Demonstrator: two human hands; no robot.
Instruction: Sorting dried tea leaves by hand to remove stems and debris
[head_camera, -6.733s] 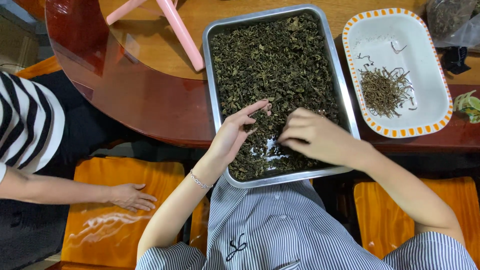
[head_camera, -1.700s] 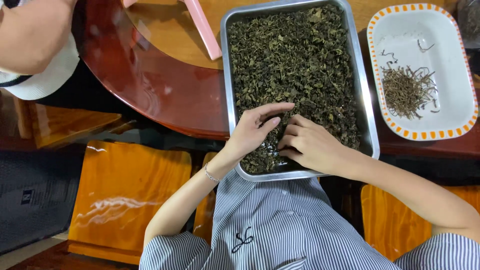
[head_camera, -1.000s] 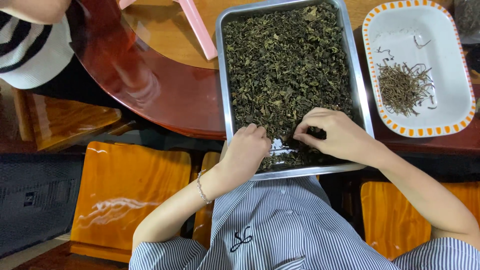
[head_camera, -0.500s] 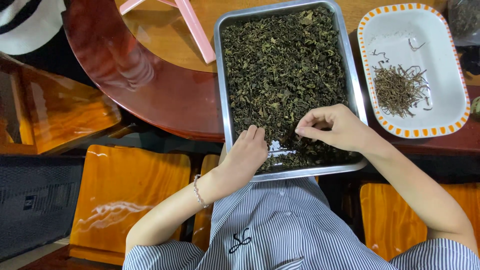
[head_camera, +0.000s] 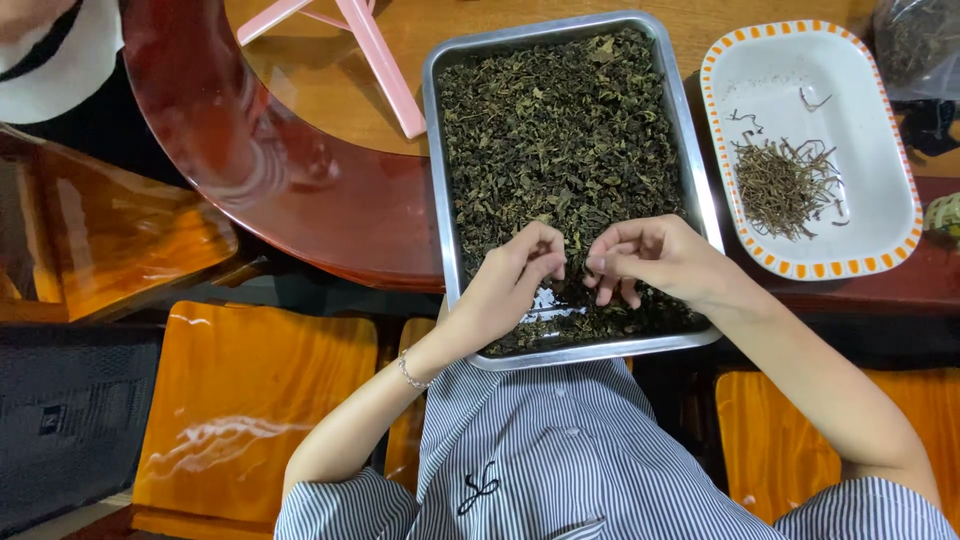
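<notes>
A glossy red-brown curved table (head_camera: 300, 200) with a paler wooden centre bears a metal tray (head_camera: 700, 190) heaped with dried dark-green leaves (head_camera: 560, 130); its near end overhangs the table edge above the person's striped lap. Orange wooden chairs (head_camera: 250, 400) line the near side. Over the tray's near end, the left hand (head_camera: 505, 285) and right hand (head_camera: 655, 260) hover with fingers curled together, tips pinched; whether they grip any leaf is hard to tell. To the right, an orange-rimmed white dish (head_camera: 860, 90) holds brown stems (head_camera: 785, 185). Pink legs (head_camera: 380, 65), a plastic bag (head_camera: 915, 45) and another person's sleeve (head_camera: 60, 60) are cut off at the far edge.
</notes>
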